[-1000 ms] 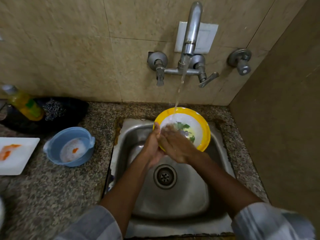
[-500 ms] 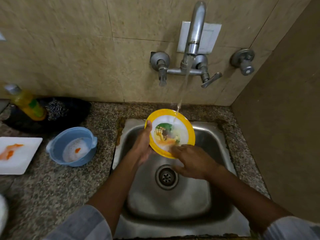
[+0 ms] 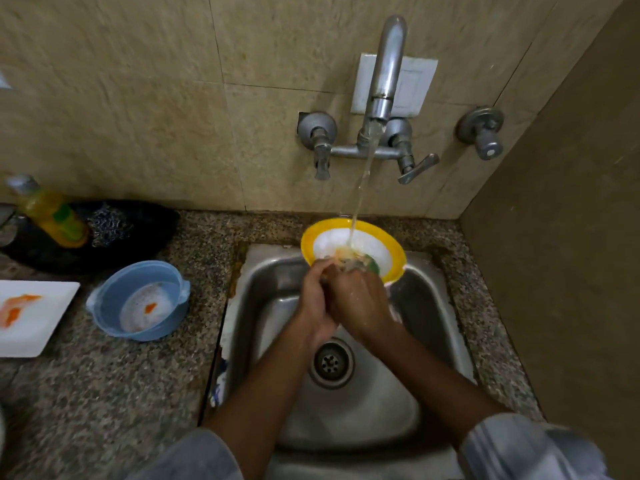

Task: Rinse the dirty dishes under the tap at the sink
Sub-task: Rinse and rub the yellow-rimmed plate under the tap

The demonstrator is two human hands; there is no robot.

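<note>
A yellow-rimmed plate with a printed picture is tilted over the back of the steel sink. Water runs from the wall tap onto its white face. My left hand grips the plate's near left edge. My right hand lies against the plate's lower face, fingers in the water stream, hiding part of the picture. On the counter to the left stand a blue bowl with foam and an orange smear, and a white square plate stained orange.
A yellow dish-soap bottle and a steel scrubber rest in a black dish at the back left. A second valve sticks out of the wall at the right. A brown side wall closes the right side.
The plate has tilted back and shifted right under the stream. My right hand moved up from below the plate onto its face.
</note>
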